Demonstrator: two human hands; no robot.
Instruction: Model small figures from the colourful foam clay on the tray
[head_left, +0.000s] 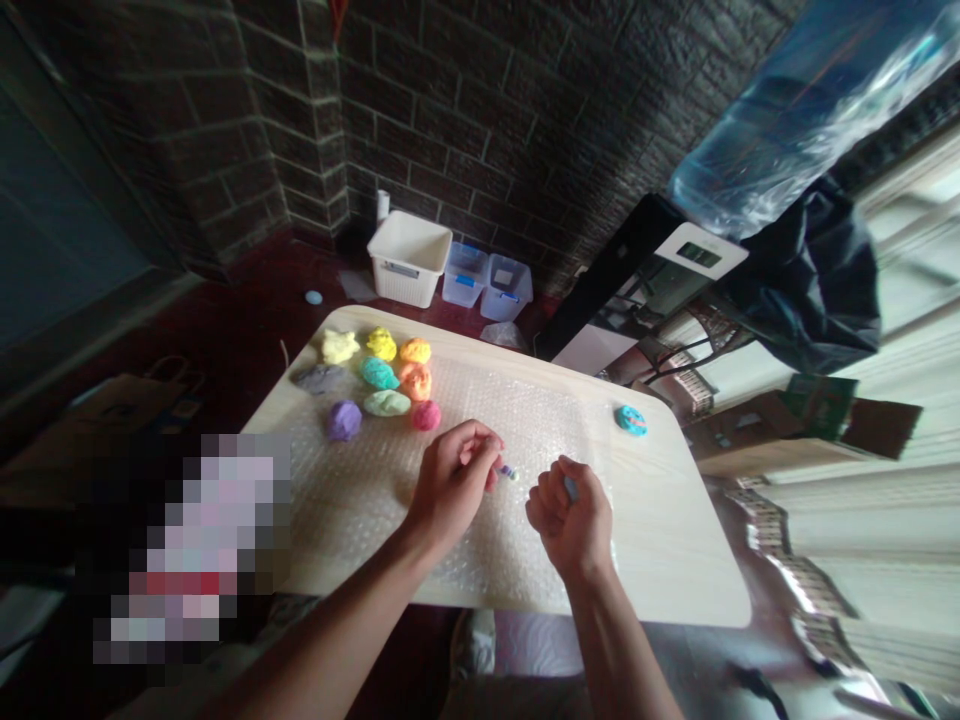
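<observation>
My left hand (459, 478) is closed in a pinch over the bubble wrap (517, 400). At its fingertips is a small striped piece of clay (509, 472), dark and pale in bands. My right hand (568, 515) makes a fist to the right of it, and a bit of a blue-grey lump (571, 488) shows between thumb and fingers. Beyond the left hand lie several clay lumps, among them a pink one (426, 415), a purple one (344, 421), a teal one (380, 373) and an orange one (415, 380).
On the table's (697, 540) right side sits a blue clay lump (631, 420) with a pinkish streak. Behind the table a white basket (405, 285) and two clear bins (506, 300) stand on the floor by the brick wall. An open cardboard box (780, 440) is at the right.
</observation>
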